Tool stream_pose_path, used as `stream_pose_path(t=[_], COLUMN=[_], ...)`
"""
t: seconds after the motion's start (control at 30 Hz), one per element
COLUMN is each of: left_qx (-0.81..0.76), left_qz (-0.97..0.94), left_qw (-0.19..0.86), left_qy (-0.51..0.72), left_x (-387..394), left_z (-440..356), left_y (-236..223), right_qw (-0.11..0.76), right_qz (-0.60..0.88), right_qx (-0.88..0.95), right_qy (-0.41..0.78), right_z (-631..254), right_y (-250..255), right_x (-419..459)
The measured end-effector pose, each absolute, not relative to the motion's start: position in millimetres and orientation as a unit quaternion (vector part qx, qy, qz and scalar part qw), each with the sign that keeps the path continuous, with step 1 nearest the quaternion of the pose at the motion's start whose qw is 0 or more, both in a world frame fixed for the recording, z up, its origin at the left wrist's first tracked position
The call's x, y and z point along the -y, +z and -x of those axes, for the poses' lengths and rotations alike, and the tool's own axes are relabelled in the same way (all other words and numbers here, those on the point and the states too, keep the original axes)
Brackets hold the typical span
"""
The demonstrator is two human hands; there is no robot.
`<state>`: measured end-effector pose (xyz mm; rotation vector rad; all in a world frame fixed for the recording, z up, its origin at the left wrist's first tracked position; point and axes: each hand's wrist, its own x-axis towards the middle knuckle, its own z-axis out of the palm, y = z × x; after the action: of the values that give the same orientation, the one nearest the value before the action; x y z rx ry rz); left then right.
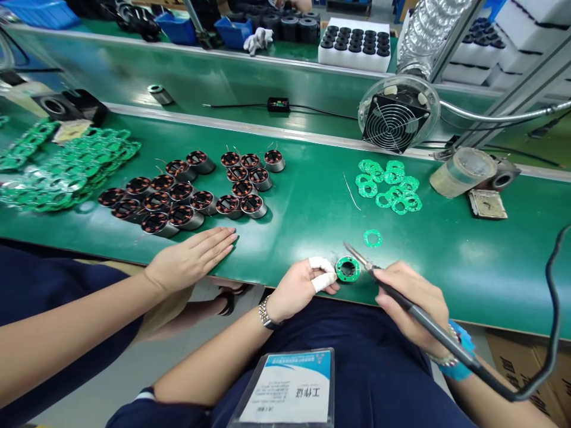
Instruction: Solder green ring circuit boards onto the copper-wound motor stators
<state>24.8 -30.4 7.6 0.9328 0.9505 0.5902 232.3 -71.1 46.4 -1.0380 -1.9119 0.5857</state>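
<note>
My left hand (300, 289), with white covers on two fingers, is closed at the left edge of a round motor stator (355, 275) topped with a green ring-shaped circuit board. The stator sits near the bench's front edge. My right hand (419, 291) grips the black handle of a soldering iron (358, 255). Its metal tip points up and left, above the far side of the stator; contact cannot be made out. Just beyond lies a single loose green ring board (372, 238).
A co-worker's hand (191, 258) rests flat on the green bench at left, before several copper-wound stators (181, 191). Green board panels (71, 160) lie farther left. Loose ring boards (392, 184), a fan (390, 123) and a cylindrical tub (461, 172) stand right. The iron's cable (555, 285) loops rightward.
</note>
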Motion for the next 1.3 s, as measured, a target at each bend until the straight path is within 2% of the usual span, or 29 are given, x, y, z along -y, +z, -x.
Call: stream_pose_path(t=[0.2,0.57,1.3], left_qx=[-0.435,-0.439,-0.449], left_qz=[-0.430,-0.427,-0.420], left_qw=[0.744,0.744,0.741], left_qy=[0.270,0.267,0.269], left_x=[29.8,29.6,29.9], left_z=[-24.8,-25.5,-27.1], left_y=[7.8,8.6,9.3], right_qw=[0.414,0.413,0.407], right_qz=[0.406,0.412,0.427], right_qx=[0.761,0.743,0.772], right_qy=[0.292,0.327,0.235], right_z=[-241.5,-239.5,-252.7], right_y=[51.0,50.0,54.3], right_x=[78.6,77.0,72.2])
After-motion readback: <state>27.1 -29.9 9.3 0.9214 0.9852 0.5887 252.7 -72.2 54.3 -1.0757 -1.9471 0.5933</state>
